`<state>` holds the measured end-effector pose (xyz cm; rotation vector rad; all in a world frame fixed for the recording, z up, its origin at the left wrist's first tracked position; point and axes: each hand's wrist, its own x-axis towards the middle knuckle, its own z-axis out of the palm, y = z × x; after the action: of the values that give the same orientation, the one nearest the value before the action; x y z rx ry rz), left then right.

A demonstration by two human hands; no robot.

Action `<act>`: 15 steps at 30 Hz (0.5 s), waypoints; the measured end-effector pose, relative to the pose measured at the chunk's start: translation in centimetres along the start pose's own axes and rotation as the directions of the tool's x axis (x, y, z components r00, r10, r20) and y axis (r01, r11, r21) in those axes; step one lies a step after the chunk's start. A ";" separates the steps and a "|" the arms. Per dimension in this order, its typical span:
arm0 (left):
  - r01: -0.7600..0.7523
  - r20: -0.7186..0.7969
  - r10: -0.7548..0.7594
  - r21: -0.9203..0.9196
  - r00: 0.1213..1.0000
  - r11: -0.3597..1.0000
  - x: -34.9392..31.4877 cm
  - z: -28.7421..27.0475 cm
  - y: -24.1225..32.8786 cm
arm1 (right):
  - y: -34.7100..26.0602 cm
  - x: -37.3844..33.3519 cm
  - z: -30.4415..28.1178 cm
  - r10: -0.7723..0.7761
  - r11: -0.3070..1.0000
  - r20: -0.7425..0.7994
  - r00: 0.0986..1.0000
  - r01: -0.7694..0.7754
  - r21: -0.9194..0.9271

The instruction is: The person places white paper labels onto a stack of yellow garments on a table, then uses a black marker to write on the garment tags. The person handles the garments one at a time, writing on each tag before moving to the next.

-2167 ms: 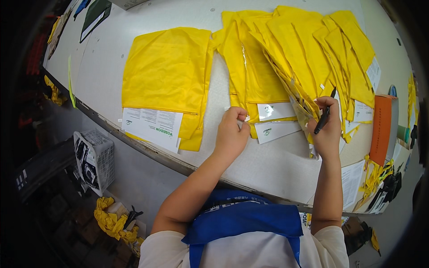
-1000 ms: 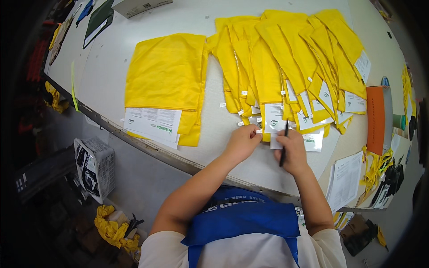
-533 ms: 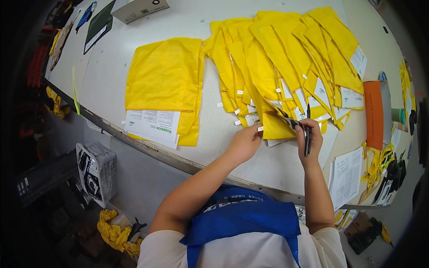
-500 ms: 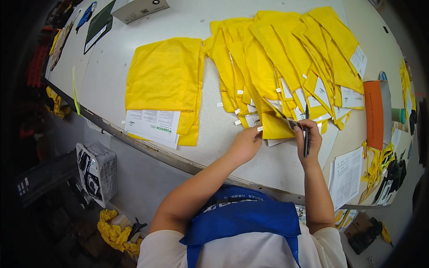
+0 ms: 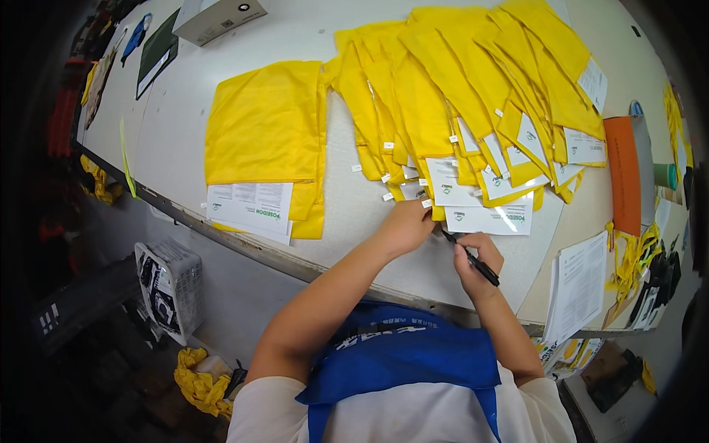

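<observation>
Several yellow fabric bags (image 5: pixel 473 96) lie fanned out and overlapping on a white table (image 5: pixel 347 207), each with a white printed card (image 5: pixel 487 218) at its near end. A separate stack of yellow bags (image 5: pixel 266 133) with a white printed sheet (image 5: pixel 247 207) lies to the left. My left hand (image 5: pixel 405 227) rests on the near edge of the fan, fingers on a card. My right hand (image 5: pixel 480 260) holds a black pen (image 5: pixel 473 258) with its tip pointing at the lowest white card.
An orange folder (image 5: pixel 624 173) and a sheet of paper (image 5: pixel 580 284) lie at the right of the table. A grey box (image 5: pixel 218 16) and dark items sit at the far left. Below the table edge stand a wire basket (image 5: pixel 170 284) and yellow scraps (image 5: pixel 196 384).
The fanned bags have been laid flat again after the lower one was lifted. My right hand with the pen has dropped to the near card, and my left hand has moved beside it.
</observation>
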<state>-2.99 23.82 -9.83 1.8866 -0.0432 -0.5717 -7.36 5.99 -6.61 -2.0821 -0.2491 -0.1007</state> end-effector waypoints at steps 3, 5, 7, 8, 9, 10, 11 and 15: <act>0.023 0.007 -0.023 -0.045 1.000 0.999 -0.2 -0.2 0.4 | 0.5 0.6 0.2 -0.011 0.999 -0.016 1.000 0.010 -0.041; 0.051 0.006 -0.051 -0.065 0.999 0.997 -0.2 -0.1 0.6 | 0.6 0.8 0.3 -0.029 0.999 -0.012 0.999 0.029 -0.046; 0.067 -0.007 -0.067 -0.062 0.998 0.996 -0.2 0.0 0.6 | 0.6 0.9 0.4 -0.035 0.997 0.002 0.999 0.035 -0.066; 0.065 -0.014 -0.066 -0.038 0.998 0.997 -0.2 0.1 0.5 | 0.6 1.0 0.4 -0.038 0.996 0.011 0.999 0.038 -0.075; 0.063 -0.022 -0.064 -0.015 0.998 0.998 -0.3 0.2 0.3 | 0.6 1.0 0.5 -0.039 0.996 0.007 0.999 0.040 -0.077; 0.062 -0.030 -0.061 0.009 0.998 0.998 -0.3 0.2 0.2 | 0.7 0.9 0.6 -0.041 0.996 0.003 0.999 0.041 -0.079; 0.047 -0.038 -0.045 0.060 0.998 0.997 -0.4 0.3 0.2 | 0.7 0.9 0.7 -0.042 0.996 -0.001 0.999 0.042 -0.080; 0.022 -0.057 -0.012 0.174 0.998 0.984 -0.7 0.4 -0.2 | 0.6 1.3 1.1 -0.108 0.984 0.001 0.994 0.107 -0.140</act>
<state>-3.79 23.71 -9.87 2.0745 -0.0417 -0.5413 -5.99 6.87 -7.47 -2.2066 -0.3601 -0.1952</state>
